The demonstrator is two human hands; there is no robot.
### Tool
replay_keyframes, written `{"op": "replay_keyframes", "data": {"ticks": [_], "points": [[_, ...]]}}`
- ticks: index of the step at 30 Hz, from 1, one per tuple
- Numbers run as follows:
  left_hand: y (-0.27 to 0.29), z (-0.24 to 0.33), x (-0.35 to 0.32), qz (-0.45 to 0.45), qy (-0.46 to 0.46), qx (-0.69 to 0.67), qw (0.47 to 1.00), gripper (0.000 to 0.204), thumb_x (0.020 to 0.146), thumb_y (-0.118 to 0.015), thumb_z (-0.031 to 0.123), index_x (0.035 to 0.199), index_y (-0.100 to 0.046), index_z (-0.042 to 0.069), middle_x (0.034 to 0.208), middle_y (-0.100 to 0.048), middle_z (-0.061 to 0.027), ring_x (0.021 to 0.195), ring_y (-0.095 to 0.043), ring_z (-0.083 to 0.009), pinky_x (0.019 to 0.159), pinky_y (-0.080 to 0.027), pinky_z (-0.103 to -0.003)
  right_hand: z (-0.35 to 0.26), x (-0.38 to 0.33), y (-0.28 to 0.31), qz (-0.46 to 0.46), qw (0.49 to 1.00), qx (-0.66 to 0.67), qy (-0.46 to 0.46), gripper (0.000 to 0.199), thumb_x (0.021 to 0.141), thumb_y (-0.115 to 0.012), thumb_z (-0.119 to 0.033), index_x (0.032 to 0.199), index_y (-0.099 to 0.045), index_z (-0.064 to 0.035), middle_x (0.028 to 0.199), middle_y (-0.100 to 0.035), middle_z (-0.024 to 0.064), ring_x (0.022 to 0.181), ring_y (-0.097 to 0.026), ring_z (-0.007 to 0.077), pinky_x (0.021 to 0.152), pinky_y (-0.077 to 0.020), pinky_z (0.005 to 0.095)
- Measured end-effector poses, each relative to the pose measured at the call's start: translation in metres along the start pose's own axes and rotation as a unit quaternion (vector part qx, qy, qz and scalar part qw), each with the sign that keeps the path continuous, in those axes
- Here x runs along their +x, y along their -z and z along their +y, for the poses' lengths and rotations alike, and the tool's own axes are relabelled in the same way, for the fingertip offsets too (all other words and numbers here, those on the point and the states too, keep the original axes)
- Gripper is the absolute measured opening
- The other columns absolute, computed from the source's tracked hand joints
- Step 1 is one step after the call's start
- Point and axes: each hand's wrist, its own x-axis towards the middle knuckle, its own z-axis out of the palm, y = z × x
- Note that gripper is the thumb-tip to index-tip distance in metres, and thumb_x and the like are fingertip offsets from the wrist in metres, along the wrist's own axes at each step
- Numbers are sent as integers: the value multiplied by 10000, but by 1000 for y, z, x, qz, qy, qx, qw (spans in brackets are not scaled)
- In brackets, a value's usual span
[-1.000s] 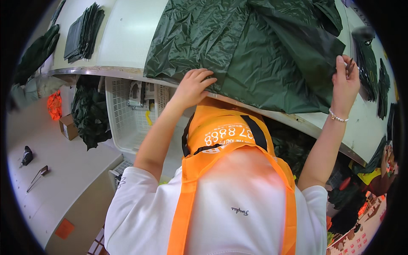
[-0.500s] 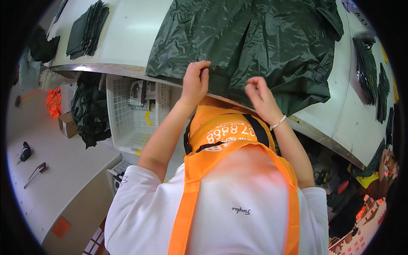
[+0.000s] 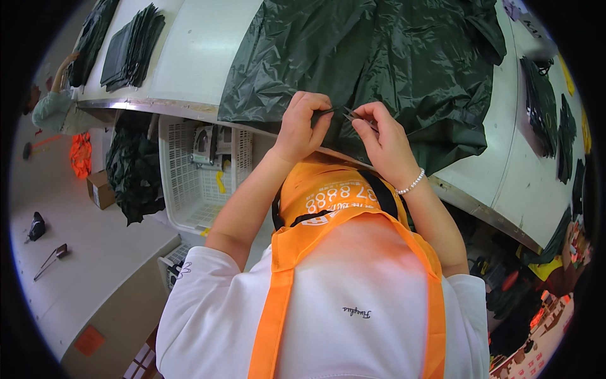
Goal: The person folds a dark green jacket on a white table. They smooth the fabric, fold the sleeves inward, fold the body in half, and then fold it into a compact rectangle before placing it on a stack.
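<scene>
A dark green, shiny garment [image 3: 416, 69] is spread in wrinkles over the white table, its near edge lying along the table's front. My left hand [image 3: 302, 126] pinches a bit of the green cloth at that edge, drawn out between thumb and fingers. Close to its right, my right hand [image 3: 385, 136] is closed around small metal thread snips [image 3: 351, 115]. Their thin tips point left at the pinched cloth, only a short gap from my left fingers. Most of the snips' body is hidden in my palm.
Folded dark green stacks [image 3: 132, 47] lie at the table's far left, with more dark folded pieces [image 3: 540, 107] at the right. Under the front edge stands a white plastic basket [image 3: 183, 208], beside hanging dark cloth [image 3: 132, 164]. At far left another person's sleeve [image 3: 53, 112] reaches toward a stack.
Both hands have come closer together, the right one moving up and left. The snips' tips now show between my hands. Another person's arm has appeared at far left.
</scene>
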Motion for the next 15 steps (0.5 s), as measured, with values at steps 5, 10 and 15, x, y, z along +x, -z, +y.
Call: {"op": "replay_keyframes", "data": {"ticks": [5,10,15], "points": [[-2,4,1,15,-3,3,1000,227,743,-605,-84,895,-502,49,899,-611,-99,801,-556,-256,732,-450,-325,0,2,-8,35,999,18,21,173,905,-586,-151,983,-525,-9,835,-614,97,719,-596,184,664,-475,283],[-1,3,5,5,-56,34,998,263,713,-627,-96,901,-512,47,896,-627,-105,811,-573,-272,715,-466,-339,-3,4,-7,28,998,54,-1,156,898,-598,-147,939,-542,-7,764,-605,75,650,-558,143,606,-452,257],[-1,2,5,6,-72,43,996,267,703,-635,-98,896,-517,44,883,-630,-104,801,-579,-279,707,-472,-337,-5,4,-1,16,1000,8,5,151,897,-601,-151,928,-554,-11,748,-601,72,629,-545,131,587,-444,254]]}}
